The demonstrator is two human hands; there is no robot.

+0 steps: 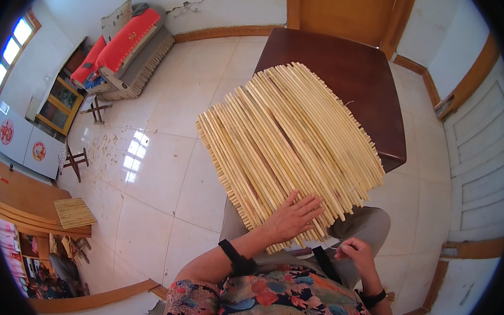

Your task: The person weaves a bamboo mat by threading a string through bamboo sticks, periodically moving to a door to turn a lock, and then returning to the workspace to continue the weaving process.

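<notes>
A mat of many pale yellow sticks (281, 139) lies sloping from a dark brown wooden table (295, 48) down over my lap, its sticks running lengthwise away from me. My left hand (291, 219) rests flat on the mat's near part, fingers apart. My right hand (356, 253) is just beyond the mat's near right corner, fingers curled in a pinch; whatever they may hold is too small to make out. A fine pale thread seems to run along that side of the mat.
A sofa with red covers (127, 40) stands back left. Folding stools (74, 162), a white cabinet (27, 146) and a small mat (75, 211) are along the left. Bits are scattered on the tiled floor (153, 192). Doors (473, 175) stand right and behind the table.
</notes>
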